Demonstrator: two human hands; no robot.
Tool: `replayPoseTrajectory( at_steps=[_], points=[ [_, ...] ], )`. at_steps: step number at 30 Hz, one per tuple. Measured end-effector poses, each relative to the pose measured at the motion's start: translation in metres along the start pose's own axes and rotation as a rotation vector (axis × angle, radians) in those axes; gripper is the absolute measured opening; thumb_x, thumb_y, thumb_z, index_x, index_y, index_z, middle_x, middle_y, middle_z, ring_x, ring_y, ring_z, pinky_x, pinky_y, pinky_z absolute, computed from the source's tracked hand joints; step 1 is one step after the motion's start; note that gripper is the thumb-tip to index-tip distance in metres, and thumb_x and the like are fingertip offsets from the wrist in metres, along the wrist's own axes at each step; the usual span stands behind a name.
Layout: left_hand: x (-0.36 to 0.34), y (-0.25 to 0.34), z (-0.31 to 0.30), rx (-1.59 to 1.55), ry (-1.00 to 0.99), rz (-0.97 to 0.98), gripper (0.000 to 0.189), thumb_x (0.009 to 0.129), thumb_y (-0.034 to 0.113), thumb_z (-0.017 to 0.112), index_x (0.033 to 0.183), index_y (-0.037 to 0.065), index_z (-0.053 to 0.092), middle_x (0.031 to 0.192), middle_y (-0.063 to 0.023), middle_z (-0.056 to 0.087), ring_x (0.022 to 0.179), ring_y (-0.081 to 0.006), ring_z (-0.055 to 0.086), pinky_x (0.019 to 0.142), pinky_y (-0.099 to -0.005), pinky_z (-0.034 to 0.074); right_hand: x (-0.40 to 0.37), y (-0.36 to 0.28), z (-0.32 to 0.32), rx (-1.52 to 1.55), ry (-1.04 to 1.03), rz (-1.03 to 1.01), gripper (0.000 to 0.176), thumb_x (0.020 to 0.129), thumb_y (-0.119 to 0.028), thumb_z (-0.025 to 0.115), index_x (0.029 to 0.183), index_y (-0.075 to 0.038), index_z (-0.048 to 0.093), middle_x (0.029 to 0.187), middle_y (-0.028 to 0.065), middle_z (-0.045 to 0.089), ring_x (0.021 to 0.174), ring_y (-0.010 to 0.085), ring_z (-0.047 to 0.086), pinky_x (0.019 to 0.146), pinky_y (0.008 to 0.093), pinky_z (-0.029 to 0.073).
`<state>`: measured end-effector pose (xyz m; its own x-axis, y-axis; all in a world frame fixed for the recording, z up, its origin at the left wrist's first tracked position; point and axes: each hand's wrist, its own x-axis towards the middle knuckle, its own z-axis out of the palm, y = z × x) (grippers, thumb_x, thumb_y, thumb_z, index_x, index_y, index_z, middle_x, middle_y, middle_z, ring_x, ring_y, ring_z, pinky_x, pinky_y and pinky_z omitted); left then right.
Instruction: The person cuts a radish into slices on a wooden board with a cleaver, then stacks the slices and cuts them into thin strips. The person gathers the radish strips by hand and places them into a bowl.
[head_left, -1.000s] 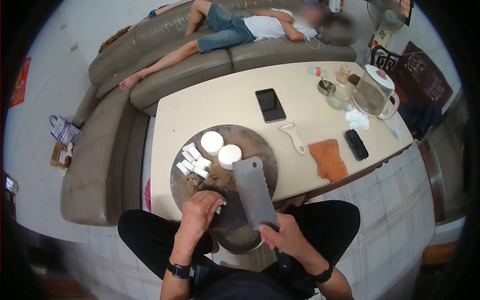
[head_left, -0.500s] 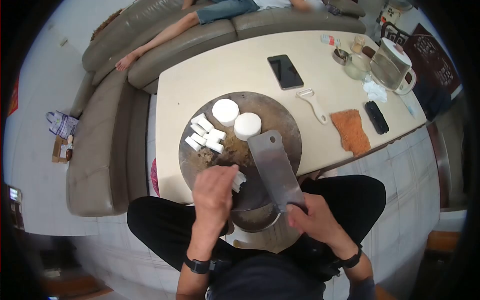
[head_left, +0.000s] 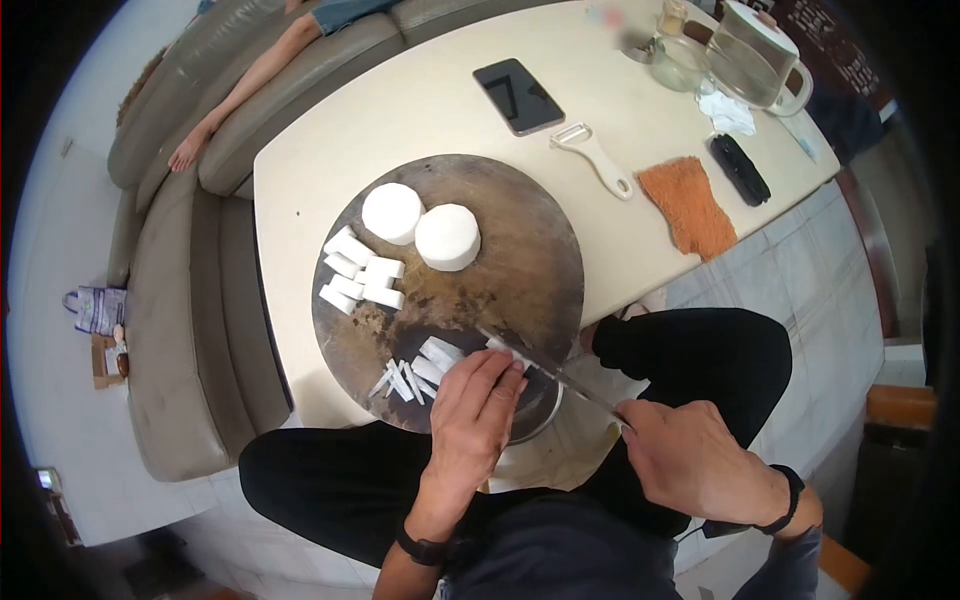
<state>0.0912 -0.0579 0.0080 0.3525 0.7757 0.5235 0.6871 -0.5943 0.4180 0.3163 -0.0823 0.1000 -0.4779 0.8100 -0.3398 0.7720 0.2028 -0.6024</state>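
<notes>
My right hand (head_left: 695, 455) grips the handle of a cleaver (head_left: 570, 382), its blade edge-on over the near right of a round wooden chopping board (head_left: 530, 240). Beside the blade, the bent fingers of my left hand (head_left: 472, 412) press on a white radish piece (head_left: 496, 344), partly hidden by fingers and blade. Left of those fingers lie radish slices (head_left: 438, 353) and thin radish strips (head_left: 402, 383). Farther up the board are several cut radish blocks (head_left: 383, 296) and two thick radish rounds, one left (head_left: 393, 213) and one right (head_left: 448, 238).
The cream table (head_left: 320, 150) also carries a phone (head_left: 518, 96), a peeler (head_left: 595, 162), an orange cloth (head_left: 688, 207), a black case-like object (head_left: 740, 170) and a glass jug (head_left: 750, 55). A metal bowl's rim (head_left: 548, 415) shows below the board. Someone's leg (head_left: 250, 90) rests on the sofa.
The cleaver has turned from flat to edge-on and come down at the near right of the board. My left hand has moved right onto a radish piece; thin strips now show. The view has shifted.
</notes>
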Motion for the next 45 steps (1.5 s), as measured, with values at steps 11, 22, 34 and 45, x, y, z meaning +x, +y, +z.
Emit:
replayPoseTrajectory(
  at_steps=[11,22,34,45],
  points=[
    [-0.005,-0.007,0.002,-0.067,-0.029,-0.059,0.025,0.062,-0.01,0.069,0.086,-0.005,0.064,0.098,-0.0156,0.062,0.09,-0.0357,0.06,0.076,-0.041,0.049,-0.007,-0.017,0.003,-0.165,-0.054,-0.065,0.022,0.071,-0.001,0.061,0.087,0.008,0.049,0.066,0.0182,0.058,0.052,0.0292,0.062,0.044,0.0373,0.047],
    [-0.006,-0.008,0.004,-0.057,-0.003,-0.069,0.026,0.064,-0.01,0.067,0.088,-0.003,0.066,0.093,-0.0164,0.062,0.087,-0.037,0.06,0.077,-0.04,0.049,0.038,-0.022,0.016,-0.167,0.199,-0.287,0.021,0.069,-0.004,0.063,0.08,0.007,0.049,0.06,0.0153,0.055,0.052,0.0291,0.062,0.044,0.0381,0.046],
    [-0.007,-0.007,0.005,-0.06,0.015,-0.095,0.022,0.066,-0.007,0.073,0.087,-0.003,0.067,0.093,-0.0138,0.062,0.091,-0.0346,0.06,0.08,-0.0411,0.048,0.016,-0.026,0.004,-0.156,0.089,-0.154,0.013,0.07,-0.001,0.062,0.073,0.006,0.051,0.056,0.0159,0.055,0.05,0.0298,0.064,0.041,0.0359,0.046],
    [-0.006,-0.007,0.005,-0.093,0.021,-0.07,0.021,0.065,-0.008,0.07,0.085,-0.004,0.066,0.094,-0.0144,0.063,0.087,-0.0347,0.06,0.077,-0.0407,0.048,0.048,-0.026,0.023,-0.177,0.205,-0.285,0.022,0.068,-0.006,0.065,0.08,0.005,0.05,0.063,0.0152,0.055,0.05,0.029,0.06,0.045,0.0364,0.047]
  ],
)
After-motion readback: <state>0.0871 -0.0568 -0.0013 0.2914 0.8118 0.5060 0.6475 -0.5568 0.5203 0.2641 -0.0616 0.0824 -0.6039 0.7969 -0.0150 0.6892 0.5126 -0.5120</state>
